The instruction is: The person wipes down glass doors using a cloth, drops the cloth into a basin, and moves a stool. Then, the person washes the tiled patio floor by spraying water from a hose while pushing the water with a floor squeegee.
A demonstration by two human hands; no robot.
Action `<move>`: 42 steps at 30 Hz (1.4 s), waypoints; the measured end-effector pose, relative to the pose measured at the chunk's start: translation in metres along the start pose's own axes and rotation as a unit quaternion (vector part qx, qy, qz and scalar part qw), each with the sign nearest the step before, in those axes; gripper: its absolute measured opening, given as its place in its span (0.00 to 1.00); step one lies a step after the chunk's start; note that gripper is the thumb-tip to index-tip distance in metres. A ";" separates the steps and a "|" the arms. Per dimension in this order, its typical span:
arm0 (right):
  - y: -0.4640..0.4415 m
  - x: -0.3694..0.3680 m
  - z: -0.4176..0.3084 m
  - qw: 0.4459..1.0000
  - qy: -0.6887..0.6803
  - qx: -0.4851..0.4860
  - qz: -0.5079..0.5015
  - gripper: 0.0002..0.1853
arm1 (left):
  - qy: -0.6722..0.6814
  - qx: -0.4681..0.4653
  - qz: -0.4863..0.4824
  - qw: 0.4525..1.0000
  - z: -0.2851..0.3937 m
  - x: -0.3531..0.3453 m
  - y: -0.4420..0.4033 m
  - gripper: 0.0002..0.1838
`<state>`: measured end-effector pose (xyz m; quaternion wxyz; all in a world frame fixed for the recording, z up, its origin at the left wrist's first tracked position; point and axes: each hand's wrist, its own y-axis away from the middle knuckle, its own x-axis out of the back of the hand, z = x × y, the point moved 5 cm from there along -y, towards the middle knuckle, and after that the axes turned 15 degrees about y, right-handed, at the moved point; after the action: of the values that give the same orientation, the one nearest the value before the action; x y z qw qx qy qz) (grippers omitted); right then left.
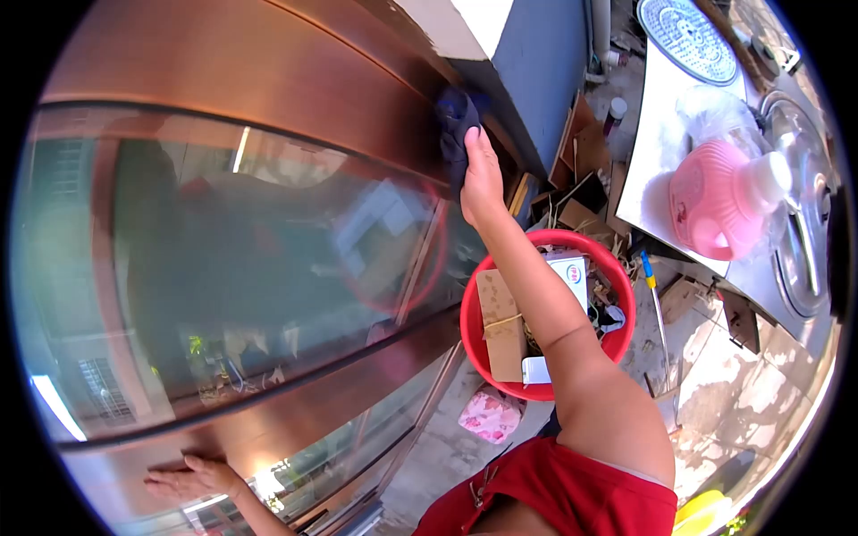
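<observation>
My right hand point(483, 174) presses a dark cloth point(454, 125) against the brown metal door frame point(384, 80), close to the corner of the wall. The cloth is bunched under the fingers, which are partly hidden by it. Lower on the left, my left hand point(192, 478) lies flat with fingers spread on a lower bar of the same frame and holds nothing. Between the two hands stretches a glass pane point(223, 259) that reflects my shape and the surroundings.
Below my right arm stands a red tub point(629, 304) filled with cardboard and boxes. A pink patterned package point(492, 414) lies beside it. On the right, a white table point(648, 161) bears a pink jug point(710, 196) and metal lids. A blue-handled stick point(650, 272) leans nearby.
</observation>
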<state>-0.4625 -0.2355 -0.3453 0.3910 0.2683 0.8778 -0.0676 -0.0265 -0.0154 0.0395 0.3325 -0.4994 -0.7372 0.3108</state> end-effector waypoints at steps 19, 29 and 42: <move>0.038 -0.148 -0.129 0.685 0.557 0.334 0.331 0.19 | -0.013 0.085 -0.015 0.996 -0.015 0.027 -0.006 0.40; 0.084 -0.145 -0.075 0.741 0.601 0.265 0.137 0.29 | 0.011 0.103 -0.011 0.995 -0.017 0.031 -0.007 0.38; 0.071 -0.425 -0.342 0.589 0.466 0.658 0.055 0.32 | 0.023 0.119 -0.029 0.992 -0.023 0.028 -0.006 0.39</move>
<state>-0.4135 -0.2410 0.2027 -0.3522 0.4947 0.6400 -0.4708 -0.0192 0.0122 0.0623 0.4151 -0.4415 -0.7013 0.3754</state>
